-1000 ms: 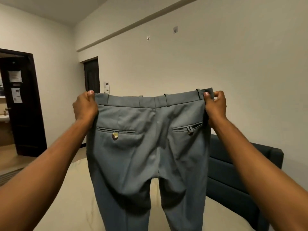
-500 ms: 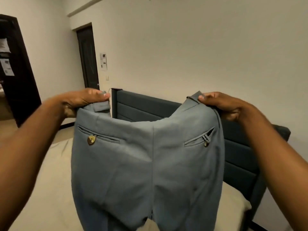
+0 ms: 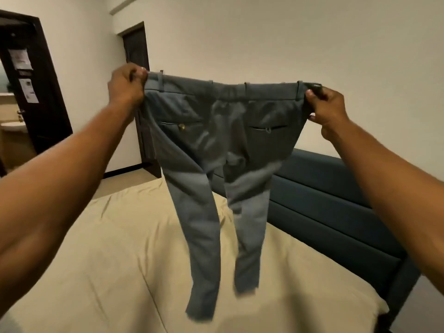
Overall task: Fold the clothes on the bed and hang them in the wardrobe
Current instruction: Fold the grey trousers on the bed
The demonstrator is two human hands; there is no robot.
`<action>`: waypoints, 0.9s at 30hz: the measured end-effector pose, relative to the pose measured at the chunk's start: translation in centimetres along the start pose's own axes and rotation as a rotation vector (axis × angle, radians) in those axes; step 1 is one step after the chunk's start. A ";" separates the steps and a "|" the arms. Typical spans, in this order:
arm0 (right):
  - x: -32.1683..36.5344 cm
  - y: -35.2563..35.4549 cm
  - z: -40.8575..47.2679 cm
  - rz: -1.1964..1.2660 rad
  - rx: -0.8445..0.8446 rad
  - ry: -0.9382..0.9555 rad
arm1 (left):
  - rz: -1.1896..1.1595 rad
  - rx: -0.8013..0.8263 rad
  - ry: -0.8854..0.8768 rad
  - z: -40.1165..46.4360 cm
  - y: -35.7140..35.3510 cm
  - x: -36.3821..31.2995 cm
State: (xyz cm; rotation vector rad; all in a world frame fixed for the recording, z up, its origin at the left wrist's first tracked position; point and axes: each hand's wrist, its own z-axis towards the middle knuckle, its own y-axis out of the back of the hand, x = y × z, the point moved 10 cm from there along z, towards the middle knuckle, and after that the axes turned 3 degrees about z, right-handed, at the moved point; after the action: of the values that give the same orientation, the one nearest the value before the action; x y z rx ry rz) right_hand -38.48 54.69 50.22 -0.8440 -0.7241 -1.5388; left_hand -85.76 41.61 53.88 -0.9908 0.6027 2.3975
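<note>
A pair of grey-blue trousers (image 3: 216, 150) hangs in the air in front of me, back side towards me, with two back pockets showing. My left hand (image 3: 126, 85) pinches the left end of the waistband. My right hand (image 3: 324, 109) grips the right end. The waistband is stretched flat between them at about chest height. Both legs hang down and swing blurred above the bed (image 3: 108, 260), their hems just over the cream sheet.
A dark blue padded headboard (image 3: 336, 200) runs along the bed's right side against the pale wall. A dark door (image 3: 137, 49) stands at the back. At left an open dark doorway (image 3: 36, 92) with papers on it leads to a bathroom.
The trousers went from drooping and close to me to stretched out farther away, the waistband pulled taut. The legs now swing free over the bed. My view dropped towards the bed.
</note>
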 end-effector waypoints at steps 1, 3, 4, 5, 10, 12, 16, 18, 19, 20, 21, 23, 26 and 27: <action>0.9 -0.2 -0.6 0.045 0.025 0.023 | -0.054 -0.005 -0.015 -0.1 0.9 -0.7; 0.9 -0.5 -2.2 0.079 0.114 0.021 | -0.157 0.049 -0.014 -1.8 1.7 -0.7; -0.3 -0.8 -3.8 0.080 0.182 -0.015 | -0.193 0.124 0.005 -3.4 1.6 0.3; -1.6 -0.9 -5.7 0.081 0.253 -0.062 | -0.206 0.215 0.021 -5.6 1.6 1.6; -15.8 1.2 -17.4 -0.235 0.559 -0.354 | -0.083 0.705 0.051 -20.3 -0.9 12.7; -23.7 2.4 -25.1 -0.371 0.677 -0.487 | 0.033 0.888 0.101 -29.3 -2.4 19.7; -37.8 5.2 -42.8 -0.511 0.775 -0.704 | 0.239 0.985 0.302 -47.2 -2.6 37.1; -44.8 7.4 -51.7 -0.613 0.786 -0.796 | 0.287 0.968 0.366 -56.0 -1.8 44.1; -47.5 8.5 -55.7 -0.658 0.792 -0.827 | 0.317 0.970 0.404 -59.6 -1.0 45.6; -49.4 9.4 -59.8 -0.709 0.800 -0.848 | 0.351 0.958 0.446 -63.5 0.1 47.3; -50.1 9.9 -63.0 -0.738 0.801 -0.849 | 0.379 0.936 0.480 -66.6 1.2 48.5; -52.1 12.0 -68.7 -0.769 0.757 -0.885 | 0.407 0.916 0.558 -71.4 3.1 50.4; -52.5 14.1 -72.4 -0.747 0.684 -0.960 | 0.351 0.884 0.642 -75.1 4.7 52.0; -52.1 14.0 -72.7 -0.733 0.673 -0.982 | 0.292 0.854 0.647 -75.5 4.8 51.7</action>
State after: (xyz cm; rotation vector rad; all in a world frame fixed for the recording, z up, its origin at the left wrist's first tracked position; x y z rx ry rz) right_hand -29.86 20.85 -33.33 -0.8108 -2.3166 -1.2376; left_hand -81.04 9.03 -31.63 -1.2849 1.8988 1.6464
